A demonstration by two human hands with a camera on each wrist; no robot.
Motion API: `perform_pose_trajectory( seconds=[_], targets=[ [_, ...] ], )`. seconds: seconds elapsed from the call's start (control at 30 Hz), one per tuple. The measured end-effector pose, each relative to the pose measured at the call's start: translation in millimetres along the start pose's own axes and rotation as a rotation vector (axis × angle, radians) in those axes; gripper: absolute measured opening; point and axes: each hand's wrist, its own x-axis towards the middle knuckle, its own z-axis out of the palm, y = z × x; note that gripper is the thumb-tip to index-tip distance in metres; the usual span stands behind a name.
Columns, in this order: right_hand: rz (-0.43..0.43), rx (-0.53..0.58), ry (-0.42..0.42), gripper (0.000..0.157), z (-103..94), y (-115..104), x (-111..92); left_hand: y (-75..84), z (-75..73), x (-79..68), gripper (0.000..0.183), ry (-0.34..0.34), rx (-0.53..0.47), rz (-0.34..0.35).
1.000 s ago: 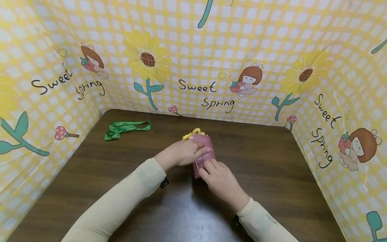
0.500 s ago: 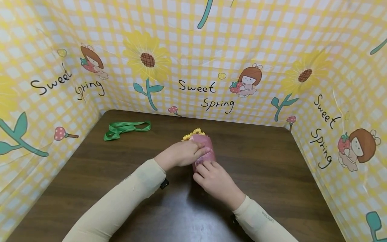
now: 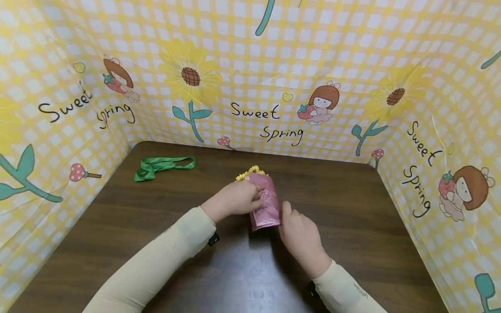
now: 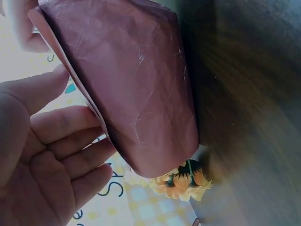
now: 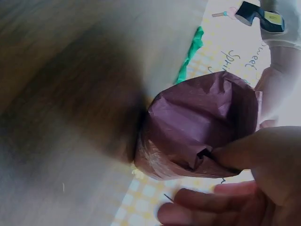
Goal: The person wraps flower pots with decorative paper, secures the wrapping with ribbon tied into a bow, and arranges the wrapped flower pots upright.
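Observation:
A small bouquet lies on the table in pink wrapping paper [image 3: 266,208]. Yellow flowers [image 3: 250,172] stick out at its far end. My left hand [image 3: 236,198] rests its fingertips on top of the paper. In the left wrist view, its thumb and fingers, fairly straight, touch along the paper's overlapping edge. At the near right corner of the wrapping is my right hand [image 3: 300,234]. In the right wrist view, its thumb [image 5: 235,153] presses into a fold at the paper's open near end, while its other fingers [image 5: 207,200] extend apart from the paper.
A loosely looped green ribbon [image 3: 164,166] lies at the table's back left. The dark wooden table [image 3: 336,191] is enclosed behind and on both sides by a yellow checked cloth [image 3: 258,65] with flower and cartoon prints.
My right hand has moved off the top of the wrapping, rightward to its near right corner, uncovering the paper's near end. My left hand has stayed almost in place, its fingers slightly more spread.

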Motion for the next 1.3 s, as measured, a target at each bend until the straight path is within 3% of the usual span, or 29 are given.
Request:
perform_pose_trajectory(
  seconds=[0.17, 0.27, 0.4, 0.43, 0.53, 0.6, 0.8, 1.03, 1.13, 1.23, 1.3],
  targets=[
    [0.022, -0.066, -0.033, 0.041, -1.6, -5.4, -4.9, 2.1, 1.6, 0.6, 0.038, 0.003, -0.005, -0.042],
    [0.067, -0.048, -0.058, 0.039, -1.4, -7.1, -5.9, 3.3, 3.2, 1.7, 0.039, 0.001, 0.0, -0.074],
    [0.161, 0.038, -0.118, 0.008, -3.2, -6.8, -6.9, 4.3, 3.6, 1.5, 0.039, -0.003, 0.007, -0.088],
    [0.183, 0.051, -0.133, 0.009, -4.1, -5.9, -7.1, 4.4, 3.5, 1.2, 0.039, -0.004, 0.01, -0.085],
    [0.227, 0.048, -0.176, 0.03, -6.9, -1.8, -6.3, 4.6, 2.5, 0.7, 0.042, 0.004, 0.021, -0.081],
    [0.233, 0.031, -0.198, 0.034, -9.0, 1.1, -4.8, 5.2, 1.1, 0.8, 0.043, 0.014, 0.034, -0.079],
    [0.205, 0.005, -0.241, 0.032, -11.4, 2.8, -3.7, 8.9, -3.8, 0.6, 0.039, 0.012, 0.001, -0.093],
    [0.124, -0.081, -0.068, 0.033, -12.1, 2.4, -3.5, 10.3, -4.3, 0.5, 0.038, 0.012, 0.01, -0.105],
    [0.069, -0.102, -0.036, 0.033, -12.6, 2.2, -2.7, 10.2, -3.5, 0.1, 0.038, 0.01, 0.006, -0.104],
    [0.034, -0.105, -0.053, 0.032, -13.6, 1.4, -3.1, 9.4, -2.0, -0.1, 0.037, 0.013, -0.007, -0.084],
    [0.02, -0.056, -0.125, 0.032, -17.0, 2.7, -1.6, 8.1, -0.6, -0.1, 0.036, 0.011, -0.009, -0.073]
  ],
)
